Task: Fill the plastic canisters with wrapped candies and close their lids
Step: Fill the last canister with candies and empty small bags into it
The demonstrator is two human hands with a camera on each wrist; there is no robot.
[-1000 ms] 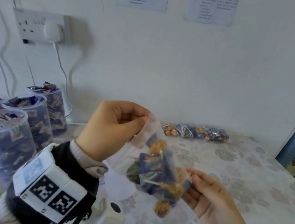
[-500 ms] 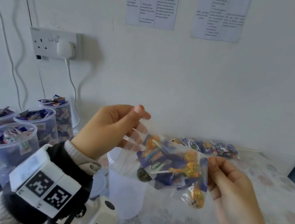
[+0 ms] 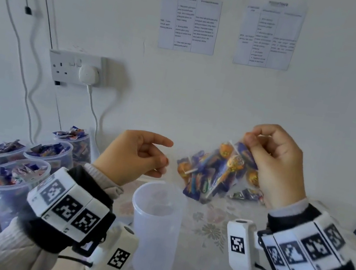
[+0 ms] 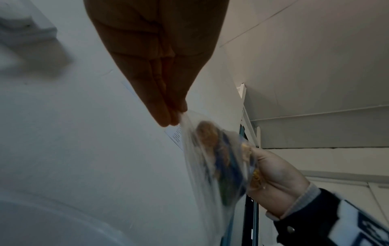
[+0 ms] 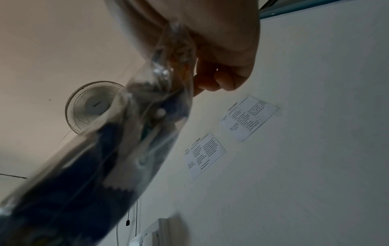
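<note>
Right hand point(image 3: 278, 167): I've got my fingers curled and pinching the top end of the clear bag of candies point(image 3: 215, 172), raised over the table's far side.
Left hand point(image 3: 134, 158): my fingertips are closed together on the bag's other, clear end; the left wrist view shows the film pinched there.
Bag: it hangs slanted between my hands, packed with orange and blue wrapped lollipops.
Empty canister point(image 3: 155, 228): upright, no lid, just below the bag.
Filled canisters point(image 3: 10, 179): clustered at the table's left edge, heaped with candies, no lids on them.
</note>
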